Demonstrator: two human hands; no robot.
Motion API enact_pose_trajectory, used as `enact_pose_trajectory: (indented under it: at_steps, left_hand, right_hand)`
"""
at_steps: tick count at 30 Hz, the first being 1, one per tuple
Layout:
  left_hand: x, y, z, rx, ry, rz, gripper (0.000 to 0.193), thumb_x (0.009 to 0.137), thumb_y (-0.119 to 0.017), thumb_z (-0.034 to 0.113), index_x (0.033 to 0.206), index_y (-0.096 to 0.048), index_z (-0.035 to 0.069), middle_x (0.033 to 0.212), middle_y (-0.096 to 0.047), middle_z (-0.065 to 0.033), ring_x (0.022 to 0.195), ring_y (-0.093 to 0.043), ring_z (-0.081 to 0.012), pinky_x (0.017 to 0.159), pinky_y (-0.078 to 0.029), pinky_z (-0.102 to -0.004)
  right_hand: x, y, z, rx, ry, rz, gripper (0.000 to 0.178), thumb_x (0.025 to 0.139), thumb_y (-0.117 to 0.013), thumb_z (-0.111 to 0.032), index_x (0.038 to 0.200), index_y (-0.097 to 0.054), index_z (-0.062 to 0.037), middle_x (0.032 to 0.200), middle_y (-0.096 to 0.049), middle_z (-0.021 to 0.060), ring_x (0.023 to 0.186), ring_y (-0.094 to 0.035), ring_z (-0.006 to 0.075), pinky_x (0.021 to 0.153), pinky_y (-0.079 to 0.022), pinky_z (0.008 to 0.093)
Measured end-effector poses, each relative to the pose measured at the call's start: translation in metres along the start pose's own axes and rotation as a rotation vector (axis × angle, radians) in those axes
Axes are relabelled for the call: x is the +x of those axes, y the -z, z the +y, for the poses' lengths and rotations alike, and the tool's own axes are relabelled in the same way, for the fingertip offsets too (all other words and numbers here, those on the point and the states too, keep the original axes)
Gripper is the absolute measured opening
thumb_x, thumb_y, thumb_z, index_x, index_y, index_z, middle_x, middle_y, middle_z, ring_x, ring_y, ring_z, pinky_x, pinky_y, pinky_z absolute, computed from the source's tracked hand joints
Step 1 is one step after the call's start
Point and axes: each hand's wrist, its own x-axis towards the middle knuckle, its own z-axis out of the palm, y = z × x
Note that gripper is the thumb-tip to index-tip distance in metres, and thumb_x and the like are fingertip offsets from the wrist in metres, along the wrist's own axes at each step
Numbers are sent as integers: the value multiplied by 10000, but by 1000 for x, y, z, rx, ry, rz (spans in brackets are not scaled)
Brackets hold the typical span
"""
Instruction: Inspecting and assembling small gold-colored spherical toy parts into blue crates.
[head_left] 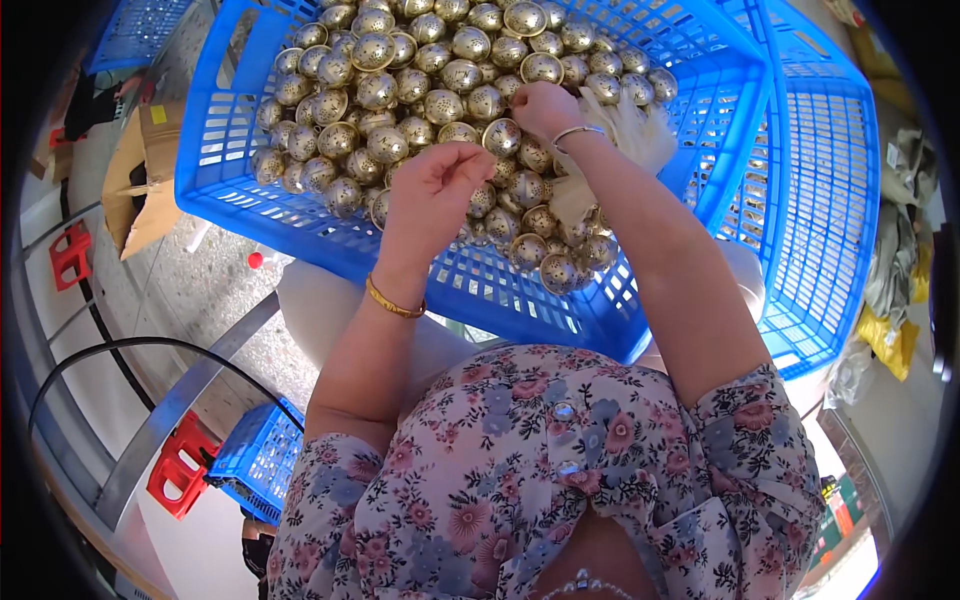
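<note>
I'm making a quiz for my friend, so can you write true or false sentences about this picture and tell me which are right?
1. Metallic balls with little holes lie in a blue basket. True.
2. Both hands are outside the basket. False: the left hand and right hand are over the balls.
3. A gold-coloured bracelet circles the left forearm. True.
4. The shirt is plain black. False: the shirt has flowers.

The left forearm [357, 365] slants up and inward to the left hand [435, 198], its fingers [460, 155] curled and bunched. The right forearm [655, 235] angles forward and left; the right hand [547, 112] reaches farther, knuckles up. Its fingertips are mostly hidden, so how firmly either hand pinches is hard to judge.
</note>
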Motion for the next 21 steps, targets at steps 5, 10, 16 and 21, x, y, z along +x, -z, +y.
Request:
enact_pose_trajectory:
  at_steps: [5,10,16,21]
  left_hand:
    - [2,-5,-6,-30,-32,45,151,820,-591,109,891,-614,-22,734,-618,-32,677,-560,-70,627,-448,-196]
    - [17,-21,-6,24,-121,-10,161,800,-605,104,926,-609,4,724,-615,-41,658,-569,-86,618,-467,-220]
    - [46,-68,-30,557,-294,-188,376,688,-693,239,1009,-592,70,786,-622,-116,716,-609,-230,647,-482,-323]
    - [48,-123,-37,878,-229,-403,509,675,-684,261,1131,-529,99,866,-623,-121,849,-595,-290,727,-473,-368]
  right_hand:
    - [-24,39,9,420,-13,-26,211,695,-635,-235,847,-670,-93,718,-630,42,691,-582,149,626,-460,292]
    - [-62,86,9,674,29,-118,209,725,-661,-200,884,-653,-65,819,-614,-3,766,-521,81,703,-406,241]
    - [-104,122,13,773,95,-60,163,714,-663,-131,845,-640,-36,790,-609,0,723,-526,92,683,-419,240]
    - [-135,126,21,843,117,26,131,739,-628,-82,835,-614,6,793,-626,51,761,-578,117,719,-451,235]
